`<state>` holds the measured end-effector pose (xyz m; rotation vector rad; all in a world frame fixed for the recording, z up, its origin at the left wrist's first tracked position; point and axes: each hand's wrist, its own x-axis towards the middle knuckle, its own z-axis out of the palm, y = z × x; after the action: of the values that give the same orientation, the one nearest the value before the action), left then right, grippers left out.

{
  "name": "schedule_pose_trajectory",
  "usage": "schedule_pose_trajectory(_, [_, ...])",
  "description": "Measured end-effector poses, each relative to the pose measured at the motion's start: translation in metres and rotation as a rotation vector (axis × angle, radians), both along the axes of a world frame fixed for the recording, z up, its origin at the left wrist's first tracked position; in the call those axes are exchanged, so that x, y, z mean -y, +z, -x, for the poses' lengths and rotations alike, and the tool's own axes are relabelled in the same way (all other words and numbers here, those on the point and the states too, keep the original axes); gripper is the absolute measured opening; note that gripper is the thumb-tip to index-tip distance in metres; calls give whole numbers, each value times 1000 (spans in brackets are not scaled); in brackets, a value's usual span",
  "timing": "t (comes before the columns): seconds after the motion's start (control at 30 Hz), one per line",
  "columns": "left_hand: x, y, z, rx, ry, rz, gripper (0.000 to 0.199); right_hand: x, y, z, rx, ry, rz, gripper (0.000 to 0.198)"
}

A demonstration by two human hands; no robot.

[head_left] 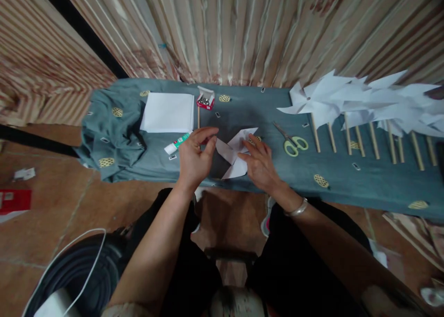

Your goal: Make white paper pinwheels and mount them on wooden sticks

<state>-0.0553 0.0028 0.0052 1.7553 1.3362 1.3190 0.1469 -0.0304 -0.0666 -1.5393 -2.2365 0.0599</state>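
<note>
A white sheet folded into a paper pinwheel lies near the front edge of the cloth-covered table. My right hand rests over its right side, with thumb and fingers pressing the folded blades near the centre. Just left of the pinwheel, my left hand is raised with its fingers curled and thumb and forefinger brought together. Its fingertips are beside one blade's tip; whatever they pinch is too small to make out. Behind my left hand lie a green and white glue stick and a thin wooden stick.
A stack of white paper lies at left, beside a small red box of shiny metal pieces. Scissors with pale green handles lie to the right. Several finished pinwheels on sticks are piled at far right. A pleated curtain hangs behind.
</note>
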Motion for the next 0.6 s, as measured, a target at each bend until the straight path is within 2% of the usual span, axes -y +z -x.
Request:
schedule_pose_trajectory(0.13, [-11,10,-12,267,69,33,17,0,7,4,-30,-17,61,38])
schedule_pose_trajectory(0.27, [-19,18,-24,404,63,52,17,-2,13,5,-61,-14,41,37])
schedule_pose_trajectory(0.47, [-17,25,-33,382,11,19,14,-10,16,3,-153,-49,96,33])
schedule_pose_trajectory(0.6, [-18,25,-29,353,34,13,14,-18,17,-4,-264,-44,111,35])
